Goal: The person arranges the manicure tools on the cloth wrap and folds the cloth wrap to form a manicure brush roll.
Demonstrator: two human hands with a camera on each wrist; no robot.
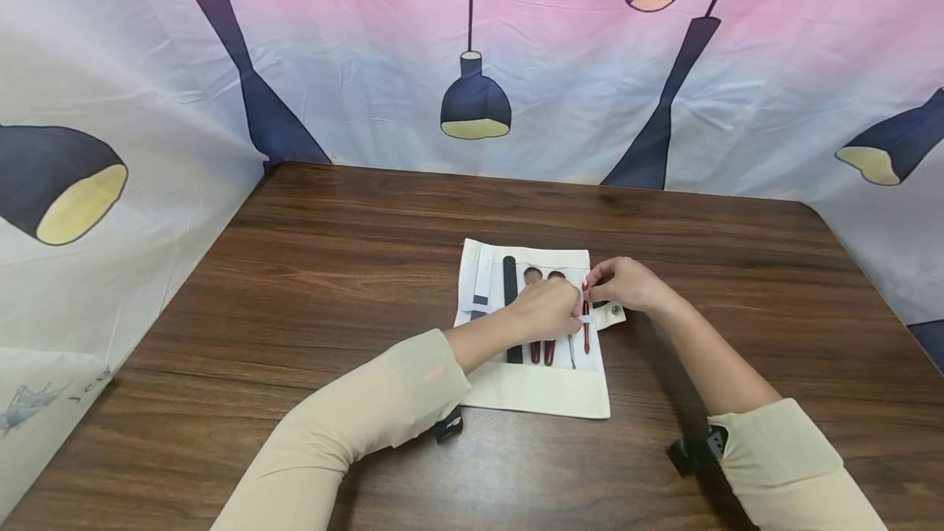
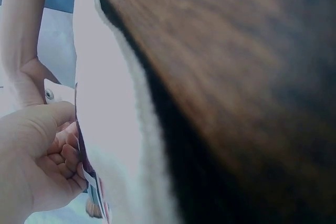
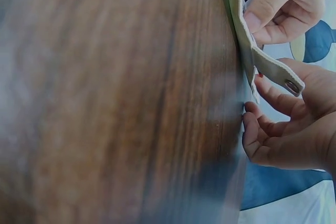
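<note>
A cream fabric tool roll [image 1: 542, 392] lies unfolded on the table. On it are a black nail file [image 1: 510, 269], two makeup brushes [image 1: 533, 275] with dark red handles, a thin metal tool [image 1: 572, 352] and a slim red tool [image 1: 587, 340] under a white elastic loop [image 1: 587, 319]. My left hand [image 1: 547, 310] reaches across the brushes, its curled fingers and thumb gripping the roll beside that loop; the exact pinch is partly hidden. From the right edge, my right hand [image 1: 628, 283] pinches the upper end of the slim red tool. Its other fingers are loosely bent in the right wrist view.
A white-and-grey strip [image 1: 483, 277] sits at the roll's left side under another loop. A snap tab [image 1: 610, 315] sticks out on the right, below my right hand. The brown wood table [image 1: 332, 269] meets a lamp-printed cloth [image 1: 383, 105] behind and at the sides.
</note>
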